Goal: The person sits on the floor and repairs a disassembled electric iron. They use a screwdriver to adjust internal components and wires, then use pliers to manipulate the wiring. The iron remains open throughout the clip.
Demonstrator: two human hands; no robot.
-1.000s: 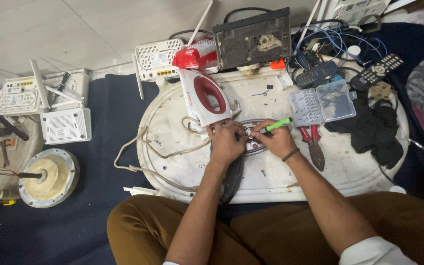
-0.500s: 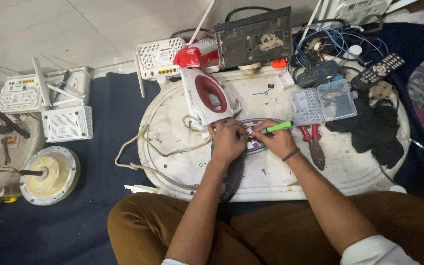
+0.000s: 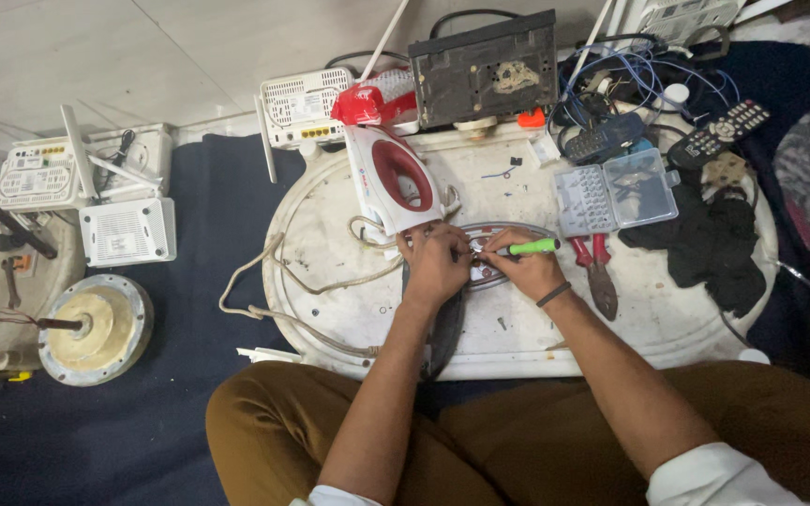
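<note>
I sit cross-legged at a white oval tray (image 3: 330,309) on the floor. The white and red shell of a clothes iron (image 3: 394,178) lies on it, with its cord (image 3: 274,300) looping off to the left. In front of me lies the iron's metal soleplate (image 3: 494,272). My left hand (image 3: 433,265) presses on its left side. My right hand (image 3: 529,272) grips a green-handled screwdriver (image 3: 529,247), its tip pointing left at the soleplate between my hands. A dark part (image 3: 444,328) lies under my left wrist.
Red-handled pliers (image 3: 597,272), a clear plastic bit case (image 3: 616,192) and a black cloth (image 3: 714,244) lie right of my hands. A black circuit box (image 3: 485,67), remotes (image 3: 719,131) and wires are behind. White routers (image 3: 67,178) and a round motor part (image 3: 94,328) sit left.
Both hands stay on the soleplate with only slight shifts; the screwdriver keeps its place.
</note>
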